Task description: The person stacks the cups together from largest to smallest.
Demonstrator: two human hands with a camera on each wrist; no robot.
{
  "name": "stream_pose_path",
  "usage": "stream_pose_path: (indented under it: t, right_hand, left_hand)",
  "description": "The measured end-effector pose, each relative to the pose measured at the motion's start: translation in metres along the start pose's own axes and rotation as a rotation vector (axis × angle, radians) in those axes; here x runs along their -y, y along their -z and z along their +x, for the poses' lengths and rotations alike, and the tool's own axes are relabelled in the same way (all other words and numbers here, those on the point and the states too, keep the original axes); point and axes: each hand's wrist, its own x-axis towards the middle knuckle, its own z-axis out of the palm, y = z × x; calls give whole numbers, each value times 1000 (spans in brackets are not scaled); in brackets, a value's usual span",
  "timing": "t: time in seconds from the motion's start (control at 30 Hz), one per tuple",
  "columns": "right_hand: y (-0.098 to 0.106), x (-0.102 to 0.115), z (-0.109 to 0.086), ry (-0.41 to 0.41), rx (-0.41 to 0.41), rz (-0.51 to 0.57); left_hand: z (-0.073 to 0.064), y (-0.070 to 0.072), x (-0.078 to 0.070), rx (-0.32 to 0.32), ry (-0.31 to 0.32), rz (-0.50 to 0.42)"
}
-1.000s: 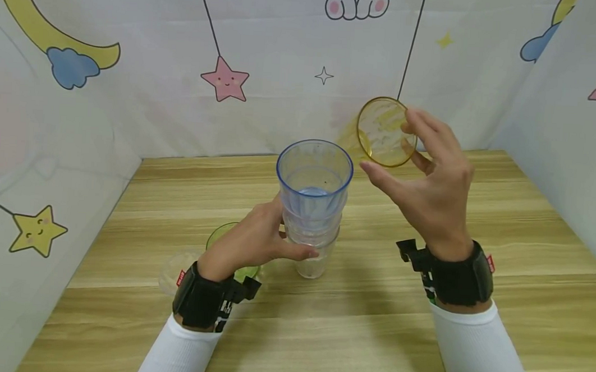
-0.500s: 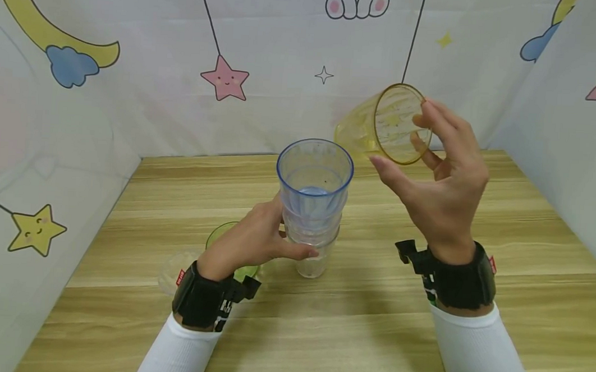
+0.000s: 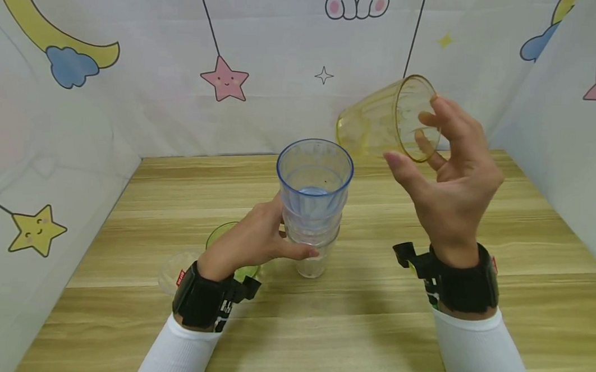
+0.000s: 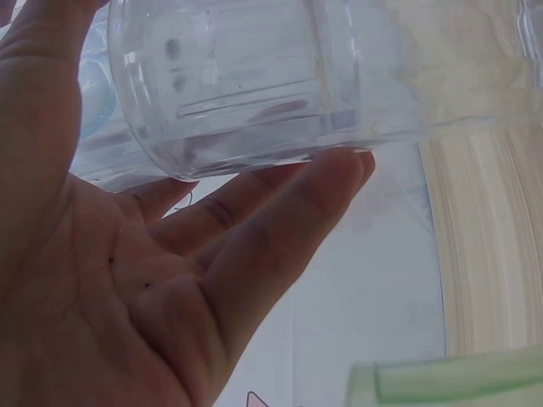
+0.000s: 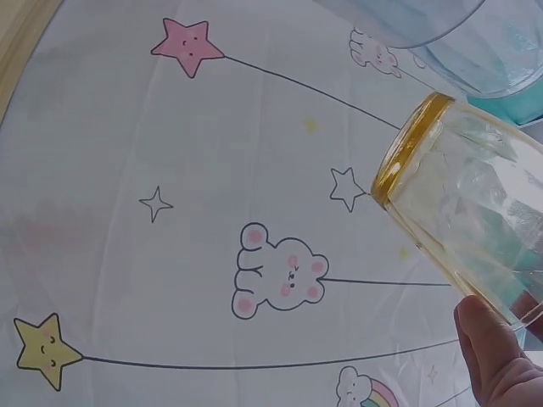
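Note:
In the head view my left hand [image 3: 260,234] grips a stack of clear tumblers [image 3: 319,260] from the left side. A blue-rimmed tumbler [image 3: 314,209] tops this upright stack. The left wrist view shows my fingers [image 4: 288,229] against a clear tumbler wall [image 4: 237,76]. My right hand [image 3: 455,183] holds a yellow tumbler [image 3: 374,120] by its rim, up in the air to the right of the stack. It lies tilted on its side, base pointing left and a little down. In the right wrist view a finger [image 5: 488,339] touches the yellow tumbler near its rim.
A green tumbler [image 3: 219,232] and a clear one [image 3: 167,272] stand behind my left wrist, partly hidden. The wooden tabletop [image 3: 351,335] is bounded by a printed white cloth [image 3: 271,117] at the back and sides.
My right hand has moved right and slightly up. The yellow tumbler has swung so its side now shows rather than mostly its mouth. My left hand and the stack have stayed put.

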Motion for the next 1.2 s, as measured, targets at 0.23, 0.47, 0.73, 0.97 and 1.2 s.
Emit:
stream_pose_path:
  t: [0.23,0.47,0.73,0.97,1.2]
  right_hand:
    - [-1,5,3,-47,-63,131]
    - [-3,9,4,-51,-89,201]
    - [-6,16,6,-43,-135,232]
    - [-6,15,7,-10,-140,254]
    - [-9,19,6,14,-147,279]
  left_hand:
    - [-1,1,-2,1,5,15]
    - [-2,1,-3,-12,21,40]
    - [-2,1,-4,-14,9,39]
    - [0,1,-2,-6,-2,33]
    - [0,1,-3,-3,3,38]
